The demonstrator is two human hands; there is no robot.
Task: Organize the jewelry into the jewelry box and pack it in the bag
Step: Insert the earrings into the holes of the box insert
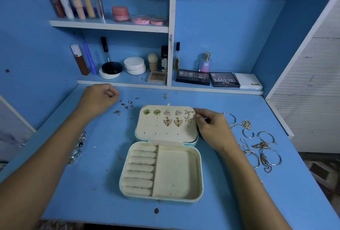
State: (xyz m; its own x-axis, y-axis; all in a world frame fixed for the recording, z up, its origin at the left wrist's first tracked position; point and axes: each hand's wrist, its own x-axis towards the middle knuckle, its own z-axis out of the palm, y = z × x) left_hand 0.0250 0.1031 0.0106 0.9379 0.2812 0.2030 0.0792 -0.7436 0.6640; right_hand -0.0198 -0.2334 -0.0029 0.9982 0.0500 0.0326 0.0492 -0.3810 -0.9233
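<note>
- Box [161,171] lay open mid-desk [230,193], long axis near-to-far, lid [166,132] flat at far end w/ earrings [167,114] pinned.
- R hand [211,127] pinched lid's right edge.
- L hand [100,98] clenched, contents unclear.
- Palettes [225,79] read "NUDES", "MATTE".

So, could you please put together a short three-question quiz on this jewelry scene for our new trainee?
1. True or false: the ring rolls in the jewelry box already hold rings.
2. How many earrings are pinned on the lid panel?
3. Which hand touches the lid panel's edge: A) left hand B) right hand?

Key:
1. False; they are bare.
2. Eight: two green, two triangular, two butterfly, two starfish.
3. B.
</note>
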